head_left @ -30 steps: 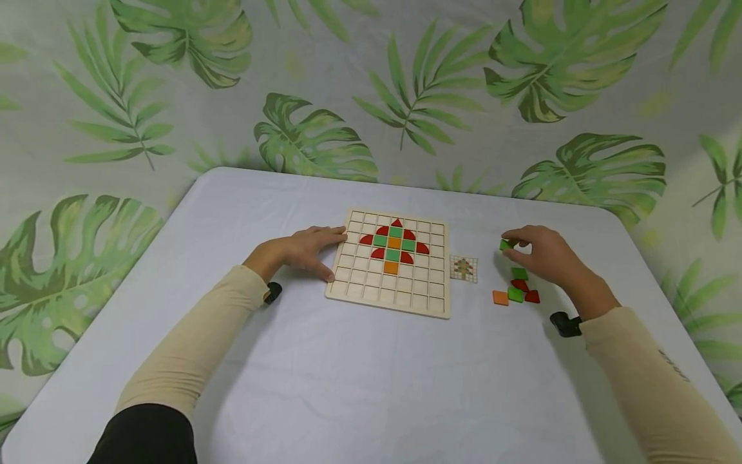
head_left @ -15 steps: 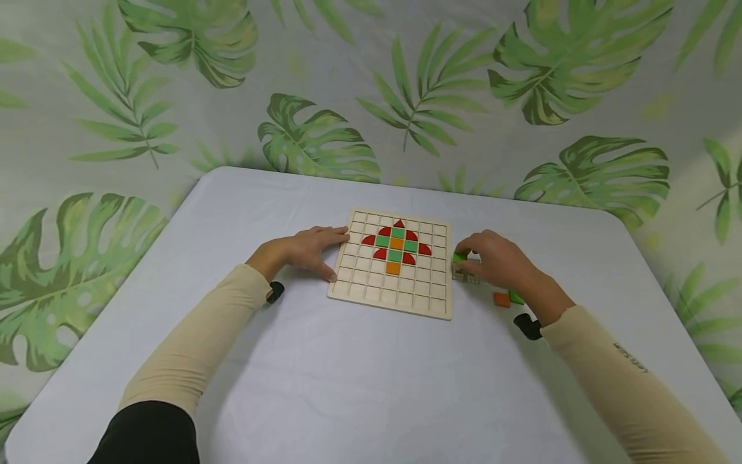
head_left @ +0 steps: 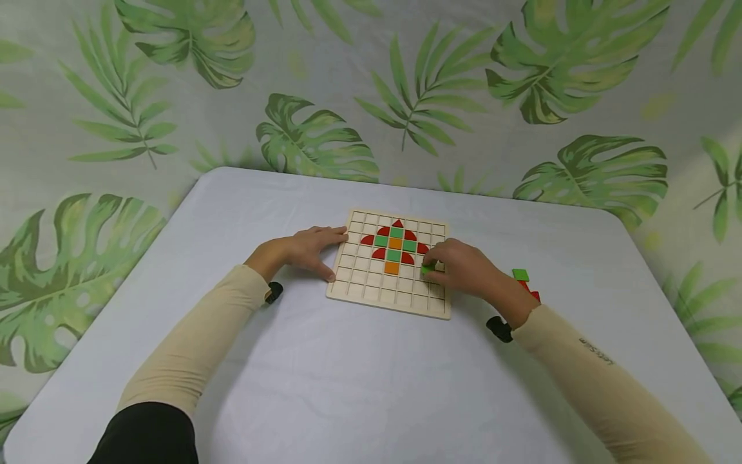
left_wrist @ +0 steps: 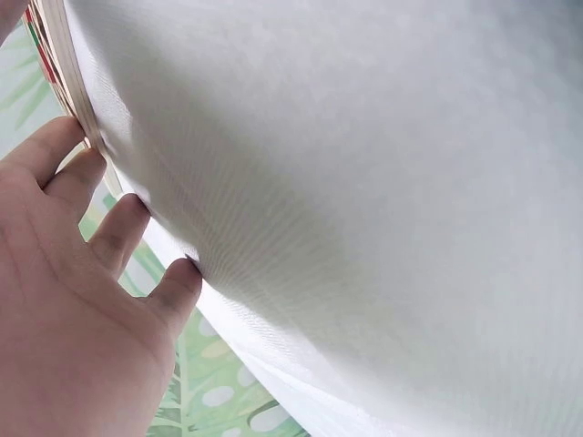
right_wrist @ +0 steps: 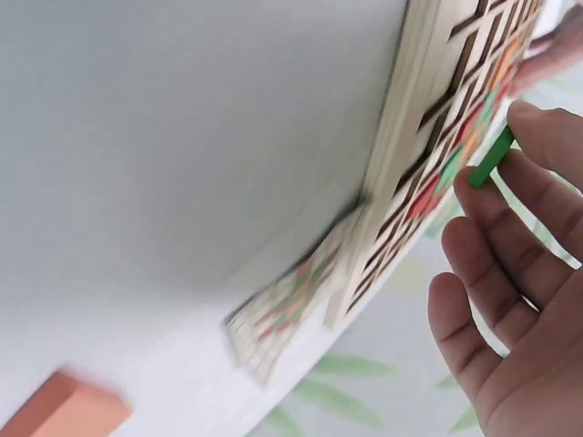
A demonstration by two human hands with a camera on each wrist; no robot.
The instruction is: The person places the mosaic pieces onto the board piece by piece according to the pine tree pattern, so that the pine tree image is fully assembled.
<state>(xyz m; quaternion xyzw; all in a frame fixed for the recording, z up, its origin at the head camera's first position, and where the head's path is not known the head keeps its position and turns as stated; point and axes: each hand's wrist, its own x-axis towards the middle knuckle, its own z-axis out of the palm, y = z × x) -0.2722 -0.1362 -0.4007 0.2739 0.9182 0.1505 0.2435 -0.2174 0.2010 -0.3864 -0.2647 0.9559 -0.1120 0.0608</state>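
Observation:
A wooden grid board lies on the table, with red, green and orange tiles set in a tree-like pattern. Between thumb and fingers my right hand pinches a green tile over the board's right side. The right wrist view shows that green tile edge-on at the fingertips. My left hand rests at the board's left edge, fingers spread and touching it. In the left wrist view, the fingers of that hand reach the board's side. A printed pattern card lies beside the board, hidden in the head view.
Right of the board lie a loose green tile and red tiles, partly covered by the right forearm. An orange tile shows in the right wrist view. A leaf-patterned cloth hangs behind the white table.
My right hand has carried the green tile leftward from beside the loose tiles, past the card, to over the board. My left hand has stayed at the board's left edge.

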